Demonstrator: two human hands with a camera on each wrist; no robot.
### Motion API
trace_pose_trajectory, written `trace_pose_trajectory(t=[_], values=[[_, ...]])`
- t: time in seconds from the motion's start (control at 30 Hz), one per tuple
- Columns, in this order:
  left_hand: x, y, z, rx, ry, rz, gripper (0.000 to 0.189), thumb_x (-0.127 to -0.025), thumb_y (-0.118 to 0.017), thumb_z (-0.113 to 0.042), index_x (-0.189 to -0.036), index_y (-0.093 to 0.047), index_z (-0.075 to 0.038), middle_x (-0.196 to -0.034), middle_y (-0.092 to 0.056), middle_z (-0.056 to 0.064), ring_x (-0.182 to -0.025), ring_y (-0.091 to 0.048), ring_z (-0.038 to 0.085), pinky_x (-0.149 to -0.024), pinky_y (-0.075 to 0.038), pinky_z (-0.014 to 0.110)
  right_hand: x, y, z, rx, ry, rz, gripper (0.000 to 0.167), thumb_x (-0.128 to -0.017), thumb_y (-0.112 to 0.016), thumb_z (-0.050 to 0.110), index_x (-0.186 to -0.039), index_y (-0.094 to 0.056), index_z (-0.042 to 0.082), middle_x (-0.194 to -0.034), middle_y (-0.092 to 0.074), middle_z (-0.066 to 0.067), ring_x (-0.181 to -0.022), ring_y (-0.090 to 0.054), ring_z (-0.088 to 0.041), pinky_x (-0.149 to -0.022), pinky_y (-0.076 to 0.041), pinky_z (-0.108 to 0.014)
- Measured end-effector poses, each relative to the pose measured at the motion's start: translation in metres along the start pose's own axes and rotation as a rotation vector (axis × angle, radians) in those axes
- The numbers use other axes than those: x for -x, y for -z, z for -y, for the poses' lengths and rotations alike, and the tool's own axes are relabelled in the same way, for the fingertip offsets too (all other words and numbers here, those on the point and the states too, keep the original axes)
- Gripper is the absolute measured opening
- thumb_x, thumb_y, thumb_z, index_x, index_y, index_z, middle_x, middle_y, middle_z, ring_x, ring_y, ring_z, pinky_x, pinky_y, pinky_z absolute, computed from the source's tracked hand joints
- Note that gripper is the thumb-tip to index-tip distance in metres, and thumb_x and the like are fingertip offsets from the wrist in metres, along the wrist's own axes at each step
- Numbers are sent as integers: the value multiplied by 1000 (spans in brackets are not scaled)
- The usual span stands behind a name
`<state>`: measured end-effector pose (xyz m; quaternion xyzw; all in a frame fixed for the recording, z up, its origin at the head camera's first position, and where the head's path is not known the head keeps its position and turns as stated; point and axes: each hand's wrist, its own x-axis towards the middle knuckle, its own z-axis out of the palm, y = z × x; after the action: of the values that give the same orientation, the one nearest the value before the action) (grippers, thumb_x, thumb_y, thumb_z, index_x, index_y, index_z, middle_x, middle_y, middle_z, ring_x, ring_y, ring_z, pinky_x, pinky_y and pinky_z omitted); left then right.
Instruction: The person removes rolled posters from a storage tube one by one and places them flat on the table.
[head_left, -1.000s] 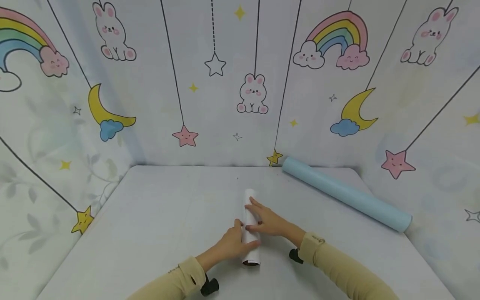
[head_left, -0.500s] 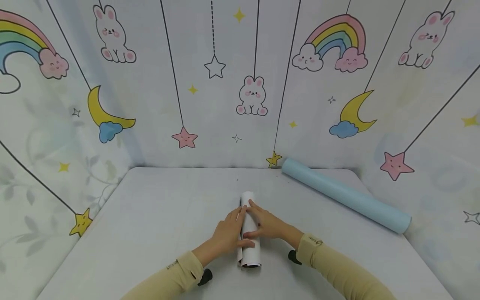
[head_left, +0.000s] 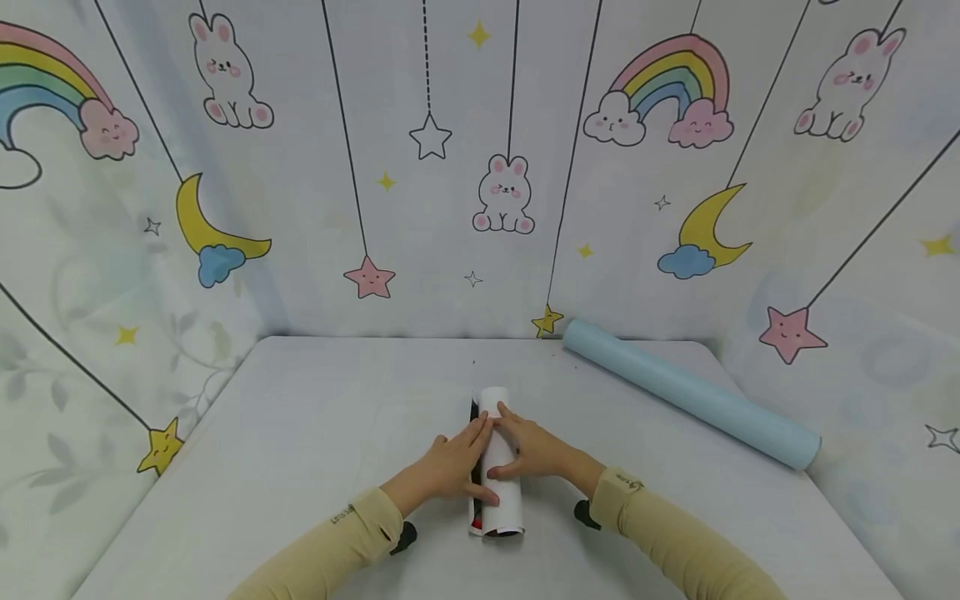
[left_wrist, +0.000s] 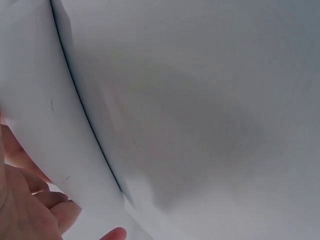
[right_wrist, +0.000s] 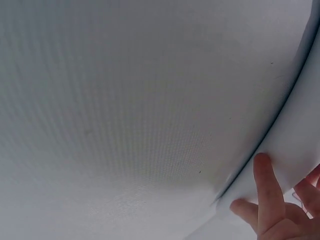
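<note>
A white paper roll (head_left: 504,512) lies lengthwise in front of me. Along its left side the sheet is slightly unrolled, baring a narrow strip of dark print (head_left: 476,408) with some red near the close end. My left hand (head_left: 448,467) rests on the roll, fingers extended and thumb lower down. From the other side, my right hand (head_left: 542,448) touches the roll with thumb and fingers spread apart. The left wrist view shows the left hand (left_wrist: 32,205) beside the roll's curved white surface (left_wrist: 55,110); in the right wrist view, the right hand's fingertips (right_wrist: 262,162) touch it.
A long light-blue roll (head_left: 690,392) lies slanted at the back right of the white table (head_left: 322,433). Patterned cloth (head_left: 420,208) with bunnies, stars and rainbows hangs behind and at both sides. Small black devices (head_left: 405,537) sit under both wrists.
My left hand has moved up the roll, its fingers now close to the right hand's. The sheet's left edge has come loose and a dark printed strip has appeared.
</note>
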<state>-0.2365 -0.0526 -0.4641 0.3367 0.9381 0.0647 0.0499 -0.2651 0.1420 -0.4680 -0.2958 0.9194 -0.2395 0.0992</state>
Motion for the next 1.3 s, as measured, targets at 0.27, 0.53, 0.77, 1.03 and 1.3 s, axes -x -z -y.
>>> trace_pose_trajectory(t=[0.27, 0.53, 0.77, 1.03, 1.3], values=[[1, -1, 7, 30, 51, 44, 115, -65, -57, -73, -146, -15, -2, -151, -12, 12, -137, -19, 22, -90, -37, 56, -1, -2, -1, 33, -5, 3, 77, -74, -70, 51, -137, -43, 17, -150, -12, -18, -133, -24, -36, -99, -33, -49], [-1, 3, 13, 83, 114, 125, 107, -67, -62, -68, -144, -25, -4, -148, -24, 12, -133, -27, 26, -93, -34, 59, -1, -5, 4, 136, -25, 13, 72, -74, -69, 53, -134, -48, 19, -150, -12, -17, -133, -20, -40, -97, -33, -54], [-7, -1, 20, 68, 131, 200, 91, -70, -71, -55, -138, -39, -5, -146, -30, 12, -129, -35, 28, -93, -34, 59, -7, -6, 12, 351, 66, -26, 71, -71, -68, 57, -125, -55, 12, -150, -21, -7, -137, -12, -34, -97, -35, -50], [-9, 1, 11, -39, 157, 187, 95, -65, -74, -54, -138, -40, -3, -144, -33, 13, -127, -39, 26, -88, -38, 58, -18, -6, 26, 560, 150, 22, 66, -69, -67, 60, -120, -59, 18, -135, -47, 3, -135, -25, -23, -103, -26, -51], [-6, 3, 6, -47, 189, 188, 90, -64, -76, -52, -134, -46, -4, -143, -36, 12, -124, -43, 25, -86, -41, 57, -28, -14, 38, 600, 167, 57, 57, -62, -72, 56, -108, -66, 23, -115, -58, 10, -122, -42, -15, -104, -19, -55]])
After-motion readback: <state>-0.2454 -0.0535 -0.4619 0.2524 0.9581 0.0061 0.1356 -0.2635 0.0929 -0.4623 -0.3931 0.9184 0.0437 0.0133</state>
